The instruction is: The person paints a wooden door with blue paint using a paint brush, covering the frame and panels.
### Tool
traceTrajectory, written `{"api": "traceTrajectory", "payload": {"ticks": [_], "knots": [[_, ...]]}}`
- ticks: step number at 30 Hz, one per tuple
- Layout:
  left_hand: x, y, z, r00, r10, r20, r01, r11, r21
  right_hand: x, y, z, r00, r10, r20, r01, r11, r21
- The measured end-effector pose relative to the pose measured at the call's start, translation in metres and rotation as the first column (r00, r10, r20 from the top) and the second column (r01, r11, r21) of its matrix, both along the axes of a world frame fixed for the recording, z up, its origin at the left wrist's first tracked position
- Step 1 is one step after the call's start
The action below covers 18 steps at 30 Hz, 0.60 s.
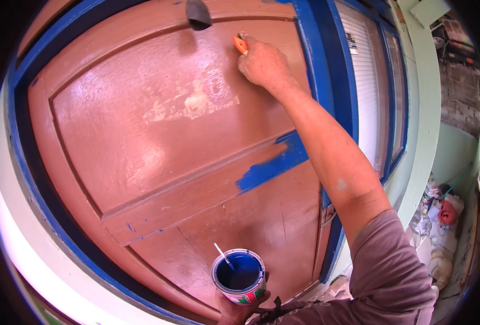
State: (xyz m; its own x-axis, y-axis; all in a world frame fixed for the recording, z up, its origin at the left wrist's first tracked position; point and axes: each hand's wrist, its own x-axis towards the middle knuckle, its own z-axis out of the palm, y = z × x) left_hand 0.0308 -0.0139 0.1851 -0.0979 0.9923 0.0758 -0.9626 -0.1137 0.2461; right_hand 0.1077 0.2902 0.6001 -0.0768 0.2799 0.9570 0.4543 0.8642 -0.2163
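My right hand is closed around an orange-handled paintbrush, near the upper right of the brown door panel. The handle's end sticks out to the left; its bristles are hidden. My left hand, low in the view, grips a paint can from below. Dark blue paint lies inside the can, and a thin white stick leans out over its rim. Fresh blue paint covers the right part of the door's middle rail.
A dark handle-like piece juts from the door's top. Blue frame borders the door, with a blue-framed louvred window to the right. Bags and assorted clutter lie at the far right. Pale worn patches mark the panel.
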Motion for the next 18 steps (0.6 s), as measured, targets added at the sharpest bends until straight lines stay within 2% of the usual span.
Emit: {"api": "traceTrajectory", "payload": {"ticks": [5, 8, 11, 14, 17, 18], "knots": [[-0.006, -0.01, 0.006, 0.999, -0.004, 0.047, 0.006, 0.999, -0.033, -0.027, -0.035, 0.003, 0.999, 0.027, 0.035, -0.028, 1.0, 0.008], [-0.014, -0.017, 0.001, 0.997, 0.043, -0.072, -0.044, 0.999, -0.026, -0.045, -0.051, 0.004, 0.997, 0.061, 0.041, -0.063, 0.997, 0.043], [-0.023, -0.025, -0.005, 1.0, 0.015, 0.008, -0.015, 1.0, 0.019, -0.062, -0.069, 0.006, 0.996, 0.07, 0.058, -0.073, 0.996, 0.057], [-0.024, -0.034, -0.006, 0.988, 0.127, -0.085, -0.13, 0.991, -0.031, -0.074, -0.087, 0.007, 0.992, 0.096, 0.078, -0.103, 0.99, 0.094], [-0.026, -0.036, -0.011, 0.914, 0.242, -0.327, -0.291, 0.95, -0.11, -0.086, -0.11, 0.008, 0.989, 0.104, 0.104, -0.112, 0.991, 0.078], [-0.028, -0.04, -0.011, 0.899, 0.247, -0.362, -0.302, 0.948, -0.103, -0.09, -0.116, 0.008, 0.988, 0.103, 0.113, -0.112, 0.99, 0.082]]}}
